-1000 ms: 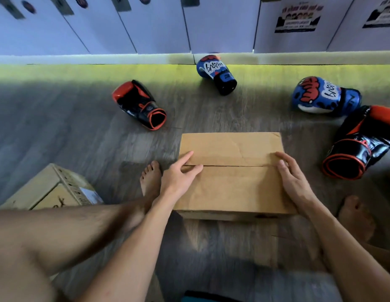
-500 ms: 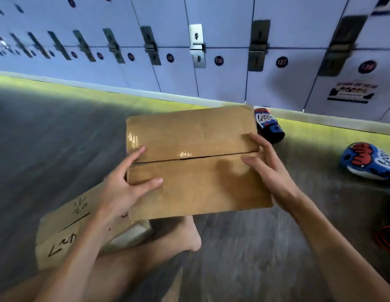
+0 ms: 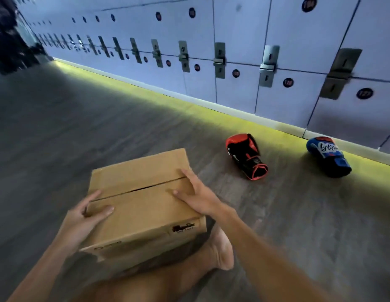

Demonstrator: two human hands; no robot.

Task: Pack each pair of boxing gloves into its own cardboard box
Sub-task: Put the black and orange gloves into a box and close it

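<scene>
Locker-room floor (image 3: 102, 127): closed cardboard box (image 3: 141, 205) now lifted clear, left hand (image 3: 89, 216) gripping one end, right hand (image 3: 198, 195) pressed flat opposite; red-black glove (image 3: 246, 155), blue glove (image 3: 329, 155) beyond, unpacked.

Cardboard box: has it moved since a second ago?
Yes. The cardboard box, held between the left hand and right hand, has gone left, from in front of the blue glove to left of the red-black glove.
</scene>
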